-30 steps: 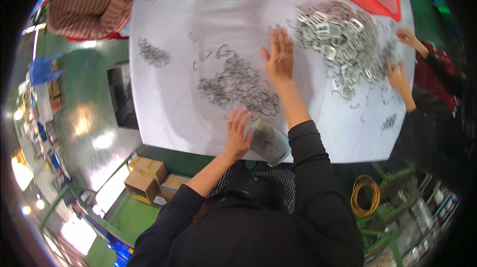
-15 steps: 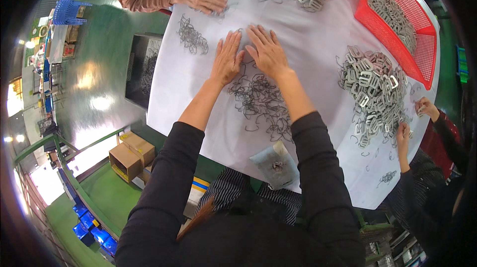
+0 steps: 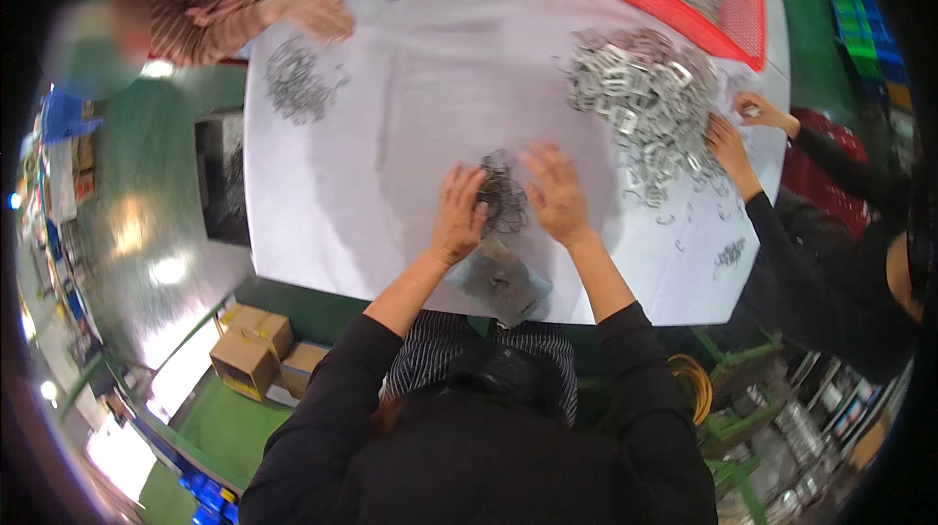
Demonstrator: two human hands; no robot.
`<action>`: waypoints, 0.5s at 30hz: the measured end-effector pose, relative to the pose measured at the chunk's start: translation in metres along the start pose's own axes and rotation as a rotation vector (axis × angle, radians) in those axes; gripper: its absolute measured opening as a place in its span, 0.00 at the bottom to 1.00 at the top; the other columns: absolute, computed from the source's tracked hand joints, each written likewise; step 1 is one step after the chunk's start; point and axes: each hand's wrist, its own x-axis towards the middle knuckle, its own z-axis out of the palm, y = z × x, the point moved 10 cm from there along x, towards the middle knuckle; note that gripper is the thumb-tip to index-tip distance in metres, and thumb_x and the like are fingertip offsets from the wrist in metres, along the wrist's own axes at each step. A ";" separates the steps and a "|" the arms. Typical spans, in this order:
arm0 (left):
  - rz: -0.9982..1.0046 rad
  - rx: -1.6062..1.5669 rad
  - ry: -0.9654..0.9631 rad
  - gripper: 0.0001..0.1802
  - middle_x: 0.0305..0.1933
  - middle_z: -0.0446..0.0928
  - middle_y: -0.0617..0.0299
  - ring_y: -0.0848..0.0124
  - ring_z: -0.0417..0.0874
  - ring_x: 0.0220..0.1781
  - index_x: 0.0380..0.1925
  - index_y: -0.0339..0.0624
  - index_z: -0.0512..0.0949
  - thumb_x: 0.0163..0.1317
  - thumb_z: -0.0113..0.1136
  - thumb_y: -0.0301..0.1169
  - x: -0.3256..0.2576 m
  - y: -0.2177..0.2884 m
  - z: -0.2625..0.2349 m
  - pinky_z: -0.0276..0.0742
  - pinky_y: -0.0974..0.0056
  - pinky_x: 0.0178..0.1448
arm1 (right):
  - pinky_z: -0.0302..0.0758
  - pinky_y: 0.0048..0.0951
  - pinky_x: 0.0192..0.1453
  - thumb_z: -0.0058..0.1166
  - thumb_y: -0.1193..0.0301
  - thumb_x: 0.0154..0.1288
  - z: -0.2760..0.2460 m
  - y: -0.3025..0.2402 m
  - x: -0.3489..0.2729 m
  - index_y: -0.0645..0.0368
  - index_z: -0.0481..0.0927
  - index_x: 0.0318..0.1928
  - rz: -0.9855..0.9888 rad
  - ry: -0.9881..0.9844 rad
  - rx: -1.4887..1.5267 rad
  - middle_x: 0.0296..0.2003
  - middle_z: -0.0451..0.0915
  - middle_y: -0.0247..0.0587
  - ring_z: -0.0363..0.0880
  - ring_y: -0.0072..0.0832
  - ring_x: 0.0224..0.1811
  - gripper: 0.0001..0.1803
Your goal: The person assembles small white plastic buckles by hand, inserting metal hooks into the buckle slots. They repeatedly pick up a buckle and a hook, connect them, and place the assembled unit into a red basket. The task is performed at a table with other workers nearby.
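Note:
A dark, compact heap of thin bent wire hooks (image 3: 502, 198) lies on the white-covered table (image 3: 342, 266) between my two hands. My left hand (image 3: 457, 214) rests along the heap's left side, fingers stretched and touching its edge. On the other side, my right hand (image 3: 557, 195) is slightly blurred, its fingers spread and apart from the wires. Neither hand grips anything. Just below the heap, at the table's near edge, a greyish-blue plastic bag (image 3: 503, 283) lies close to my left wrist.
A co-worker's hand (image 3: 311, 13) rests near another wire pile (image 3: 297, 82) at the left. Metal buckles (image 3: 640, 100) are heaped at the right, where another person's hands (image 3: 728, 146) work. Behind stands a red plastic basket (image 3: 747, 12) of metal pieces.
My hands have come back toward me from the middle of the table. The scattered wire hooks are now pushed together into a tighter heap. The whole view has shifted.

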 end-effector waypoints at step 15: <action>0.305 0.108 -0.262 0.31 0.62 0.63 0.56 0.54 0.60 0.64 0.58 0.44 0.62 0.50 0.54 0.22 0.243 0.101 0.104 0.61 0.57 0.64 | 0.74 0.36 0.45 0.58 0.70 0.49 -0.083 0.146 0.081 0.55 0.73 0.45 0.373 0.258 -0.270 0.40 0.73 0.39 0.74 0.37 0.43 0.20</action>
